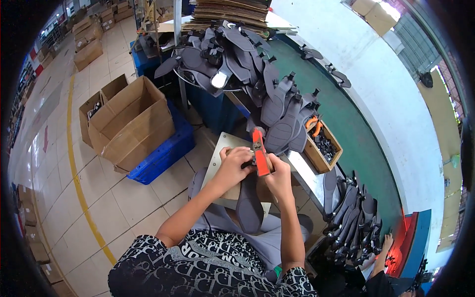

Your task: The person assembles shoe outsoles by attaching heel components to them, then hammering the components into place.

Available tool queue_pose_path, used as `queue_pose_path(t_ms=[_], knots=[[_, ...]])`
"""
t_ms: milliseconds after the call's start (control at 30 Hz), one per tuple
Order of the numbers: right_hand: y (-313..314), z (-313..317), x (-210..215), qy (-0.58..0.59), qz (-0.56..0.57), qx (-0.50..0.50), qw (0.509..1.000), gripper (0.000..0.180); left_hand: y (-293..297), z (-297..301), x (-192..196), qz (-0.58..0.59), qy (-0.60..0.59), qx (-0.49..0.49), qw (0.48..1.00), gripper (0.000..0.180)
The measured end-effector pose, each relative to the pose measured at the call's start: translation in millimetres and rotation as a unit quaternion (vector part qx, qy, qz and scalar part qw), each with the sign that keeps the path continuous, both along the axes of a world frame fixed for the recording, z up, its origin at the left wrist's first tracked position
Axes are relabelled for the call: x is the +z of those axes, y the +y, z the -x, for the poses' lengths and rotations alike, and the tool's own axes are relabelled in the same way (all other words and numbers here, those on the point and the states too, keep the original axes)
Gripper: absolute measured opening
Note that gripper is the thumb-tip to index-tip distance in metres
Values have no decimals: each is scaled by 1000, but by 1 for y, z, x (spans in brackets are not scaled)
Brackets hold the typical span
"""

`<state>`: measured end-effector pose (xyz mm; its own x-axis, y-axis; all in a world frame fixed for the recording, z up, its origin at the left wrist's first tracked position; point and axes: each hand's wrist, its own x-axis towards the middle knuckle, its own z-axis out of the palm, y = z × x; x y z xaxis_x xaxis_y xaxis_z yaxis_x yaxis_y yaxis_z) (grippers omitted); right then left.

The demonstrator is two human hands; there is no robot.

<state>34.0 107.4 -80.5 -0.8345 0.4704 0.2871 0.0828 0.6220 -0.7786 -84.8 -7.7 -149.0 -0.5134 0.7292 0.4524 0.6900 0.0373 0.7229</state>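
Note:
My right hand (278,179) is wrapped round a red-orange hand tool (261,153) with a metal pivot or bolt near its far end; its exact kind cannot be made out. Just left of the tool, my left hand (234,167) is closed on the upper end of a dark grey shoe sole (249,208), whose broad end points toward me. The fingers and tool hide the small part between them. Under both hands lies a cream board (213,174) with holes along its edge, over my lap.
A heap of grey soles with black buckles (282,104) covers the bench ahead. A wooden box (321,148) holds black parts and an orange-handled tool. More soles (354,218) lie right, near another person's hand (388,241). Cardboard boxes (133,119) sit on a blue crate (166,156) left.

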Motion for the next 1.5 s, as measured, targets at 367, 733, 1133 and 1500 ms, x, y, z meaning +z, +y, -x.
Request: queue_pose_path(t_ms=[367, 733, 1133, 1500], knots=[[-2, -5, -4, 78, -38, 13, 996, 20, 0, 7, 6, -79, -69, -64, 992, 31], [-65, -70, 40, 17, 107, -103, 989, 31, 2, 12, 10, -67, -238, -117, 962, 30], [-92, -82, 72, 123, -12, -152, 981, 21, -6, 7, 7, -7, -65, -121, 990, 101], [-100, -86, 84, 215, 21, -161, 963, 28, -9, 10, 10, 163, -30, -100, 981, 130]])
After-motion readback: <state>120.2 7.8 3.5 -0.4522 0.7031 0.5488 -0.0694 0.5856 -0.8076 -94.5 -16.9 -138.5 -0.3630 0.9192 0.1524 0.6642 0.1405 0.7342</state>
